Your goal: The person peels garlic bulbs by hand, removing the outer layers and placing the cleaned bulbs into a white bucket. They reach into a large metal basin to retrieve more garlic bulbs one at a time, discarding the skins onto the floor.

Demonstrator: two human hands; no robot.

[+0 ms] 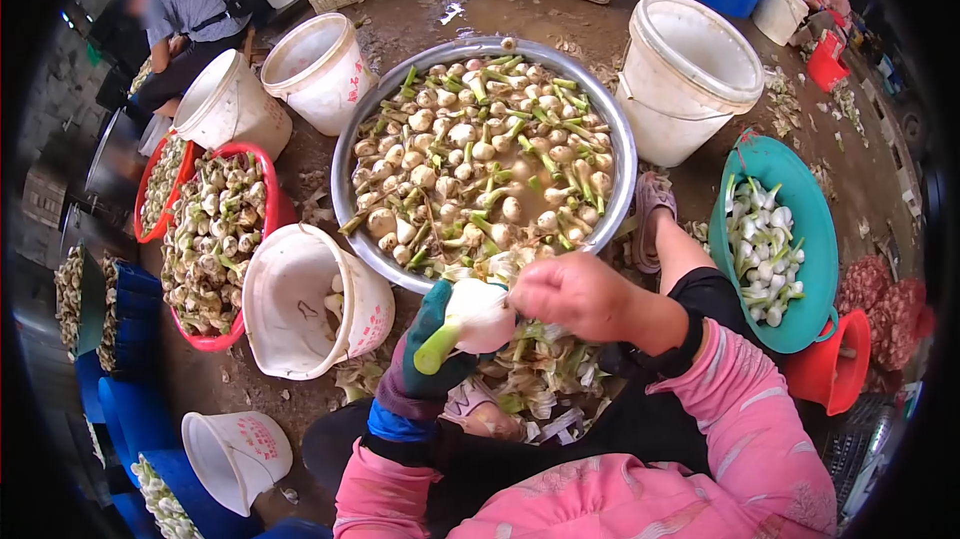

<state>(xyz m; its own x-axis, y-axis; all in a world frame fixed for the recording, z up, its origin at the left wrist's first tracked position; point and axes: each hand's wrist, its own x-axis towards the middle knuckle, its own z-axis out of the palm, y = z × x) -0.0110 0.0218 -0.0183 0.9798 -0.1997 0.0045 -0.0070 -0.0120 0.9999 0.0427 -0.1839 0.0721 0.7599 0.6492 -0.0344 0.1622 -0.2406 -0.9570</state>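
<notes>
My left hand [428, 344], in a dark green and purple glove, grips a peeled white garlic bulb [482, 317] whose short green stem points down and left. My bare right hand [580, 301] is closed at the bulb's right side, fingers pinched together; what they hold, if anything, is hidden. Just beyond both hands stands a wide metal basin [627, 164] full of unpeeled garlic bulbs [420, 179] with cut stems in murky water. Loose garlic skins [545, 369] lie heaped below my hands, between my legs.
A teal basin [825, 229] of peeled garlic stands at right beside a red bucket [840, 369]. At left are a white bucket [275, 324] and a red tub [272, 189] of unpeeled garlic. A large white bucket [660, 109] stands behind. Another person [205, 4] sits bent over at upper left.
</notes>
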